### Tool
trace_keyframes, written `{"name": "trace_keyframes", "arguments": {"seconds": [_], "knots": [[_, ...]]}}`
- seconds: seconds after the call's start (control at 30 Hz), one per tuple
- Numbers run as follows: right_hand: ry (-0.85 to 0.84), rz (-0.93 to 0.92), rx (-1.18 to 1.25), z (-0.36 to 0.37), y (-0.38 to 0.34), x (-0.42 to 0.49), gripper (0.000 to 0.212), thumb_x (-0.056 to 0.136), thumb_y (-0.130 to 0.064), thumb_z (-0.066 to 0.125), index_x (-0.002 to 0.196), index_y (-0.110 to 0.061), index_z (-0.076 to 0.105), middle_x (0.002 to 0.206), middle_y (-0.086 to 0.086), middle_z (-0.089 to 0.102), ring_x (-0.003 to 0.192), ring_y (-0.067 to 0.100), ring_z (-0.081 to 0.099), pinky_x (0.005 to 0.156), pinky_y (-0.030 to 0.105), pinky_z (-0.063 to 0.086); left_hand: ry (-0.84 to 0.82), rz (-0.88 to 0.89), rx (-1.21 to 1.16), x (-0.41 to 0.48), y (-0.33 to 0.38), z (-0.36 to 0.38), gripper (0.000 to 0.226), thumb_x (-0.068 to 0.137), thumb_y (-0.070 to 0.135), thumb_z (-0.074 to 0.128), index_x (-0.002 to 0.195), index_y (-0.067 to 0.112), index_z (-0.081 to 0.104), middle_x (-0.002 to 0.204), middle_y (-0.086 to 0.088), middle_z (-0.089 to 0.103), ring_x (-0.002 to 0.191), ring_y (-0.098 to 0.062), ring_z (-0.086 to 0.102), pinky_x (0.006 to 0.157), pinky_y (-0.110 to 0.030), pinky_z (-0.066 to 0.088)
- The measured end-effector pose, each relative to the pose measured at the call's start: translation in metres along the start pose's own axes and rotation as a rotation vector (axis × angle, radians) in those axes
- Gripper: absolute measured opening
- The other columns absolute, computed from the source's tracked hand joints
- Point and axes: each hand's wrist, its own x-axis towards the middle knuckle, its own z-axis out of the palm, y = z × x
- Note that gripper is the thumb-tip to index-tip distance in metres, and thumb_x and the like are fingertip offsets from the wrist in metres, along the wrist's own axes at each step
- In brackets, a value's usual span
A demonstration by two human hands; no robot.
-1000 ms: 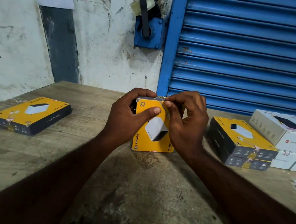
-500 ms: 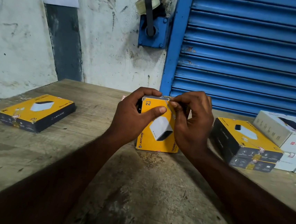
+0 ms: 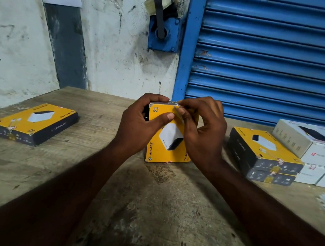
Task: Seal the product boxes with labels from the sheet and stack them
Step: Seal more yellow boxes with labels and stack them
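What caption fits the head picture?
Left hand grips the upright yellow box; right hand pinches a label at its top.

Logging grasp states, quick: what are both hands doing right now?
Left hand: grips the upright yellow box.
Right hand: pinches a label at the box's top edge.

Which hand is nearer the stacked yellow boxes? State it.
Right. The right hand sits beside the stack; the left hand holds the far side of the upright box.
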Motion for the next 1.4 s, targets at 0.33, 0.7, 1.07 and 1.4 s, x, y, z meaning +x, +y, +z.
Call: {"name": "trace_keyframes", "arguments": {"seconds": [0.33, 0.7, 1.07, 1.4], "knots": [[-0.003, 0.026, 0.023, -0.001, 0.001, 0.004, 0.028, 0.091, -0.01, 0.073, 0.117, -0.017, 0.073, 0.089, -0.001, 0.069, 0.089, 0.023, 0.055, 0.081, 0.036, 0.042, -0.031, 0.053, 0.018, -0.002, 0.0, 0.002, 0.031, 0.089, 0.032, 0.069, 0.118, 0.023, 0.062, 0.104, 0.009, 0.072, 0.092, -0.009, 0.072, 0.077, -0.028, 0.06], [-0.003, 0.189, 0.153, 0.0, -0.007, 0.002, 0.009, 0.092, -0.011, 0.07, 0.1, -0.013, 0.076, 0.096, -0.001, 0.07, 0.101, 0.013, 0.059, 0.084, 0.021, 0.045, -0.024, 0.11, 0.073, -0.004, 0.001, 0.002, 0.031, 0.09, 0.032, 0.068, 0.12, 0.025, 0.06, 0.103, 0.019, 0.07, 0.091, -0.005, 0.069, 0.076, -0.02, 0.056], [0.011, 0.185, 0.125, -0.004, -0.009, 0.009, 0.007, 0.087, -0.01, 0.074, 0.093, -0.015, 0.074, 0.09, -0.005, 0.068, 0.093, 0.013, 0.056, 0.08, 0.024, 0.043, -0.048, 0.124, 0.062, -0.005, 0.002, 0.003, 0.029, 0.092, 0.024, 0.069, 0.12, 0.022, 0.061, 0.104, 0.018, 0.07, 0.089, -0.002, 0.068, 0.075, -0.016, 0.053], [-0.052, 0.205, 0.16, -0.005, -0.007, 0.01, 0.009, 0.09, -0.013, 0.072, 0.099, -0.014, 0.071, 0.092, -0.016, 0.065, 0.099, 0.012, 0.055, 0.081, 0.025, 0.047, -0.039, 0.117, 0.081, -0.006, 0.004, 0.003, 0.03, 0.09, 0.03, 0.068, 0.119, 0.026, 0.06, 0.102, 0.027, 0.069, 0.09, -0.001, 0.068, 0.076, -0.017, 0.054]]}}
